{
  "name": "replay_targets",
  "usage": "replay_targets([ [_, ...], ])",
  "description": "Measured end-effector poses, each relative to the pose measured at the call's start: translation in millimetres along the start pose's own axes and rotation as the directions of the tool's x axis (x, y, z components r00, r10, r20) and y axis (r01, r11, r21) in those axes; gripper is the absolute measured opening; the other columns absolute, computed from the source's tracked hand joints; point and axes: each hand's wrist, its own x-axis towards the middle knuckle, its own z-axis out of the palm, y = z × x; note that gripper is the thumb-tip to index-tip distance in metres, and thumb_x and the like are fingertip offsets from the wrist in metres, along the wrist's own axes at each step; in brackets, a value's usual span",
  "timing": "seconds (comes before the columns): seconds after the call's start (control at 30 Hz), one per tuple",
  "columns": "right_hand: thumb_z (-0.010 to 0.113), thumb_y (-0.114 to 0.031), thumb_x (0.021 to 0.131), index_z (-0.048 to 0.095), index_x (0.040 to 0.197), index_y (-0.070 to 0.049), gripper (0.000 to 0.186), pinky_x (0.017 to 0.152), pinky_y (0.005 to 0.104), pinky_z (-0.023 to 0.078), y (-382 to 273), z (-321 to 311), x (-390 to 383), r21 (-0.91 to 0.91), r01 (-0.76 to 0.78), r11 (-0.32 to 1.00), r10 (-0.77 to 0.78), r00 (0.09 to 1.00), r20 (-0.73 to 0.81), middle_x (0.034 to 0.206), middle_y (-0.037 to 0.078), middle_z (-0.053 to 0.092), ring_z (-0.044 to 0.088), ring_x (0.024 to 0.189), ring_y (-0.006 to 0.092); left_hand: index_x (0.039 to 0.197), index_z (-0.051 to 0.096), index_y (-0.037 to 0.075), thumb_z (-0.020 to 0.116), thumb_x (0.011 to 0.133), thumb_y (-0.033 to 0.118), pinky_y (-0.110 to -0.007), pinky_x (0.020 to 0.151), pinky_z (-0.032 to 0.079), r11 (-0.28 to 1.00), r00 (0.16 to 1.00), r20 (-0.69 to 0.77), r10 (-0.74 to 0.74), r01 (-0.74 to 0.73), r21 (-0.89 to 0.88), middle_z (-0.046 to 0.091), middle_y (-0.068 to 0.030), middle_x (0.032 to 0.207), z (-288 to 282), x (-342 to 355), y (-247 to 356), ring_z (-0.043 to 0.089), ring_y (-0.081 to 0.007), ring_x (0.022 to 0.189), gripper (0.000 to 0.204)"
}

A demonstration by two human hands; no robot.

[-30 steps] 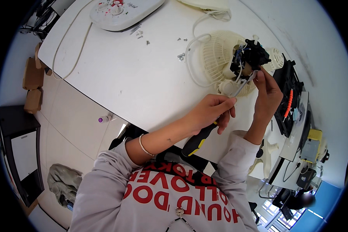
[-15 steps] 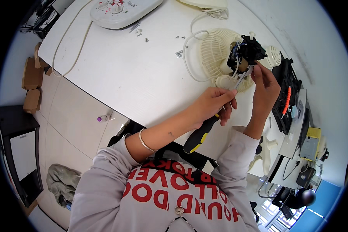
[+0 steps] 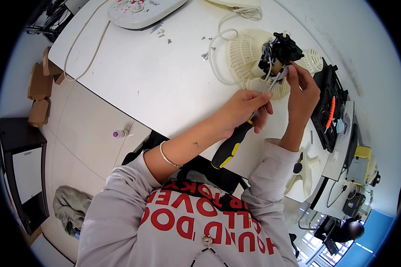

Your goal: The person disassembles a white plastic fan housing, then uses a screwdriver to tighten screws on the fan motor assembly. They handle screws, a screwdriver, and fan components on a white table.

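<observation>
While the left hand (image 3: 246, 107) grips the black-and-yellow screwdriver (image 3: 230, 146), its shaft angles toward the dark fan mechanism (image 3: 286, 48), just beyond both hands on the cream grille (image 3: 241, 54); the right hand (image 3: 304, 91) bunches its fingertips at the mechanism's near edge (whether they pinch anything, I can't tell).

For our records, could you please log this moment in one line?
Left hand: holding black-and-yellow-handled screwdriver | Right hand: fingertips near its tip | Black plastic fan mechanism: exposed, cream round slatted plastic grille behind it
</observation>
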Motion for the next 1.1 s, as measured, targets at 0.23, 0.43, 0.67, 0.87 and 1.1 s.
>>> replay_targets([
  [0.23, 0.067, -0.020, 0.089, 0.072, 0.102, -0.002, 0.022, 0.074, 0.0274, 0.055, 0, 1, 0, -0.011, 0.013, 1.000, -0.014, 1.000, -0.009, 0.087, 0.007, 0.071, 0.068, 0.081, 0.0127, 0.078, 0.057, 0.003, 0.051, 0.099, 0.036, -0.024, 0.043, 0.041, 1.000, 1.000, -0.026, -0.002, 0.003, 0.024, 0.056, -0.0034, 0.053, 1, 0, 0, 0.051, -0.0121, 0.041, 0.039],
  [0.43, 0.067, -0.021, 0.089, 0.072, 0.102, -0.003, 0.023, 0.075, 0.0271, 0.055, 4, 0, 1, 0.003, 0.015, 1.000, -0.015, 1.000, -0.011, 0.086, 0.008, 0.071, 0.068, 0.081, 0.0129, 0.079, 0.057, 0.003, 0.050, 0.099, 0.036, -0.024, 0.044, 0.042, 0.998, 0.999, -0.050, -0.009, 0.012, 0.058, 0.056, -0.0032, 0.054, 6, -1, 4, 0.052, -0.0123, 0.042, 0.039],
  [0.67, 0.068, -0.020, 0.088, 0.072, 0.101, -0.003, 0.022, 0.075, 0.0264, 0.054, 2, -1, 2, -0.006, 0.006, 1.000, -0.006, 1.000, 0.003, 0.084, 0.007, 0.072, 0.069, 0.078, 0.0129, 0.080, 0.057, 0.003, 0.050, 0.100, 0.035, -0.023, 0.045, 0.042, 0.998, 0.998, -0.063, -0.015, 0.019, 0.052, 0.056, -0.0030, 0.054, 7, 1, 3, 0.052, -0.0124, 0.043, 0.039],
  [0.87, 0.068, -0.020, 0.088, 0.071, 0.100, -0.002, 0.021, 0.076, 0.0257, 0.054, 4, -2, 6, 0.003, 0.015, 1.000, -0.015, 1.000, 0.022, 0.085, 0.008, 0.072, 0.069, 0.079, 0.0134, 0.081, 0.058, 0.003, 0.050, 0.100, 0.035, -0.023, 0.046, 0.042, 0.999, 0.996, -0.078, -0.031, 0.034, 0.040, 0.055, -0.0021, 0.055, 9, 0, 6, 0.052, -0.0127, 0.044, 0.038],
  [1.1, 0.067, -0.018, 0.088, 0.069, 0.099, -0.002, 0.020, 0.075, 0.0256, 0.053, -2, -3, 5, 0.011, -0.010, 1.000, 0.009, 0.999, 0.049, 0.085, 0.008, 0.072, 0.069, 0.079, 0.0137, 0.083, 0.057, 0.003, 0.051, 0.099, 0.034, -0.023, 0.043, 0.041, 0.992, 0.992, -0.095, -0.081, 0.070, -0.106, 0.054, -0.0011, 0.057, 16, -1, 9, 0.050, -0.0139, 0.044, 0.035],
])
